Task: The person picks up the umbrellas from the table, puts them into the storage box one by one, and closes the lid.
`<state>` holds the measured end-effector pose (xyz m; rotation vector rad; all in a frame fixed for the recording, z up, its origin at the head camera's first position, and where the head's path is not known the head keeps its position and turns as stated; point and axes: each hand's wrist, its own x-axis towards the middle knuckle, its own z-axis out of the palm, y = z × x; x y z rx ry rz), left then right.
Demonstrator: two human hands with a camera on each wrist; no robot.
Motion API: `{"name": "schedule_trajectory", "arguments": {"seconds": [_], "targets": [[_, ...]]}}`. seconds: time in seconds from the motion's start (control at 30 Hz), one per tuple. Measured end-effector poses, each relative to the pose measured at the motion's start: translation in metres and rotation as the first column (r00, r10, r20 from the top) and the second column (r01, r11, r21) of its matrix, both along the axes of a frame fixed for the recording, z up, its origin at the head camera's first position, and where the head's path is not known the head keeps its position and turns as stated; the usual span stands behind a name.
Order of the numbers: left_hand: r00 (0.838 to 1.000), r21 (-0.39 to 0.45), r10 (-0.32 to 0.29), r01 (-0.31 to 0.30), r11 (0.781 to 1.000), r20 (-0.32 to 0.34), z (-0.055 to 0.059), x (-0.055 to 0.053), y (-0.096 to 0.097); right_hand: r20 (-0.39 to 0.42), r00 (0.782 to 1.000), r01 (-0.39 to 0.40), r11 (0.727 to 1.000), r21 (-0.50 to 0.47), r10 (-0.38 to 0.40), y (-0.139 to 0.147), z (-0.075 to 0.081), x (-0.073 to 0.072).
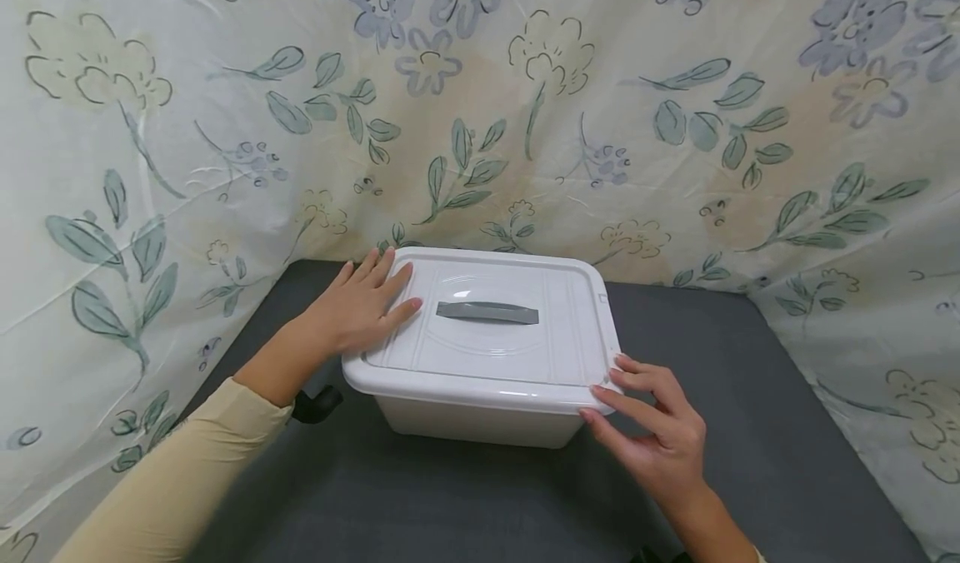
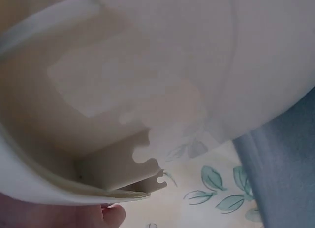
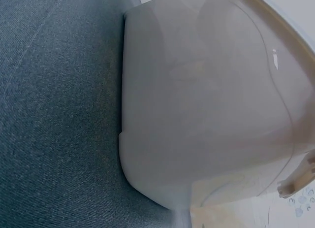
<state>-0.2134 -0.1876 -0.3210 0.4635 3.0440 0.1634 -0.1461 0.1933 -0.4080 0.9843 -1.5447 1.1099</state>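
Observation:
A white rectangular plastic storage box (image 1: 480,421) stands with its white lid (image 1: 487,363) on top, a grey handle (image 1: 487,312) at the lid's middle. My left hand (image 1: 367,301) rests on the lid's left side, fingers spread and pointing away. In the left wrist view, a fingertip (image 2: 114,215) shows past the lid's rim, beside the box wall (image 2: 162,65). At the front right corner, my right hand (image 1: 660,430) touches the rim with its fingertips, thumb lowest along the front edge. The box's side (image 3: 211,100) fills much of the right wrist view; its contents are hidden.
The box sits on a dark grey cloth-covered surface (image 1: 450,505). Floral fabric (image 1: 480,130) hangs behind it and along both sides. A notched tab (image 2: 118,161) shows under the rim in the left wrist view.

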Motion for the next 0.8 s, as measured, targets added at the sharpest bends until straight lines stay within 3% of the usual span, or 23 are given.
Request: {"name": "schedule_trajectory", "arguments": {"seconds": [0.27, 0.53, 0.8], "targets": [[1.0, 0.011, 0.019, -0.019, 1.0, -0.002, -0.0002, -0.0005, 0.0014, -0.008, 0.999, -0.035, 0.999, -0.03, 0.035, -0.0013, 0.005, -0.0012], [0.999, 0.022, 0.033, -0.033, 0.999, -0.006, 0.0007, -0.0006, 0.0028, 0.047, 0.998, -0.049, 0.998, -0.039, 0.051, -0.0017, 0.0047, -0.0001], [0.999, 0.014, 0.031, -0.031, 0.999, -0.012, 0.0006, -0.0026, 0.0029, 0.053, 0.997, -0.058, 0.997, -0.055, 0.061, -0.0022, 0.0028, -0.0027]]}}
